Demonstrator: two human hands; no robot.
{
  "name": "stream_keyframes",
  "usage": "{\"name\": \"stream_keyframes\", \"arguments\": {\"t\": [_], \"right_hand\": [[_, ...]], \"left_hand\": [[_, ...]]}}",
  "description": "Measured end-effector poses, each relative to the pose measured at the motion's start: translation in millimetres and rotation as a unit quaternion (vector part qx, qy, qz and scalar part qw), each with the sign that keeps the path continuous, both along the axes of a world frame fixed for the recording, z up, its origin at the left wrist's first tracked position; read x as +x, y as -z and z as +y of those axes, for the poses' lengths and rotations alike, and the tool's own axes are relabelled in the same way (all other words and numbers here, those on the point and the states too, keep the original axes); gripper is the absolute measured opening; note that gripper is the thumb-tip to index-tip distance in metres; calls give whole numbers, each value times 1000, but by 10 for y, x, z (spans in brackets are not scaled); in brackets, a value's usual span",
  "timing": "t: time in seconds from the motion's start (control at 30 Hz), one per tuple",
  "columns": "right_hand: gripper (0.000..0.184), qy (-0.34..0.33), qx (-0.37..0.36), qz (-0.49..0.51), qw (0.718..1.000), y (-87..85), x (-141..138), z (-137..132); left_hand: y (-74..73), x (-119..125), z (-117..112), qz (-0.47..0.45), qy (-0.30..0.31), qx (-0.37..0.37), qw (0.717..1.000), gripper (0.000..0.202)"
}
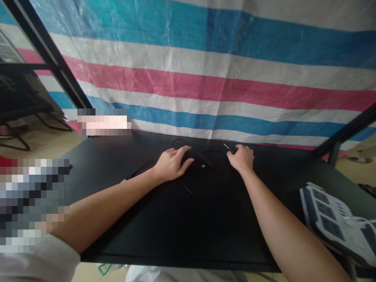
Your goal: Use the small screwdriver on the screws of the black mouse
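Note:
My left hand (172, 162) grips a black corded computer mouse (198, 159) from its left side, thumb and fingers around it. A small round silvery mark shows on the mouse's near end. Its thin black cable (188, 188) curls over the black table (188, 227). To the right, my right hand (242, 157) is closed on a small screwdriver (226, 147). The thin bright shaft points up and left, apart from the mouse; most of the dark handle is hidden in the fingers.
A white and dark power strip (331, 219) with white cords lies at the table's right edge. Behind the table hangs a striped plastic sheet (188, 82) between dark frame posts. Two patches on the left are blurred out.

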State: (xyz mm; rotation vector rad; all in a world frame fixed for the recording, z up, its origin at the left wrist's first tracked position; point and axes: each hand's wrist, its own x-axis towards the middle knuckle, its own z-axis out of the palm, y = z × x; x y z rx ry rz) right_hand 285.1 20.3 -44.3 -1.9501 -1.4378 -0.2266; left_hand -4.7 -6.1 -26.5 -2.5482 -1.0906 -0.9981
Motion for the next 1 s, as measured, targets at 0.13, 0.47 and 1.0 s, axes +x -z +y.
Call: {"name": "stream_keyframes", "arguments": {"t": [0.13,0.47,1.0], "right_hand": [[32,3,-27,-17,999,-1,-2,10],[30,-7,-115,-9,993,-169,-45,-84],[32,-46,9,43,998,-226,-208,-77]], "left_hand": [[-4,3,0,-5,-12,-2,1000,47],[22,2,26,5,-12,-2,1000,55],[12,14,12,2,10,8,1000,52]]}}
